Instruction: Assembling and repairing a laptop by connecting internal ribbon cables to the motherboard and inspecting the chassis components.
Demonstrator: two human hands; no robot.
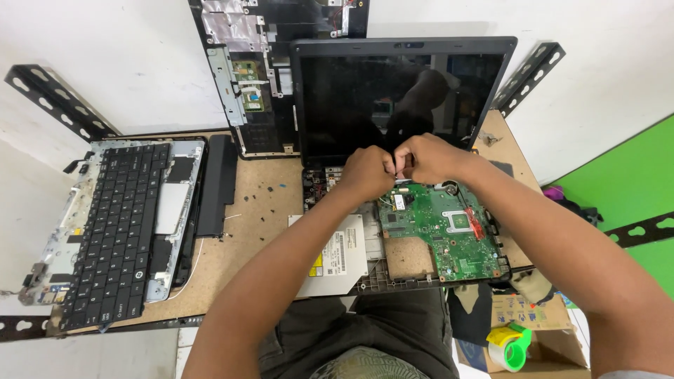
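both my hands meet at one small spot, at the back edge of the green motherboard (pixel 449 228), just under the hinge of the dark laptop screen (pixel 400 98). my left hand (pixel 366 172) is curled narrow, fingers pinched together, and my right hand (pixel 425 158) is curled the same way; they touch each other knuckle to knuckle. between them i see a little pale piece, maybe a thin cable or connector, but it is too small to tell what, or which hand really grips it. the board lies below and a bit to the right of my right hand, its long side running left to right. the silver optical drive (pixel 337 256) sits below my left hand, near my forearm. the loose keyboard (pixel 116 231) lies well apart, far left of my left hand.
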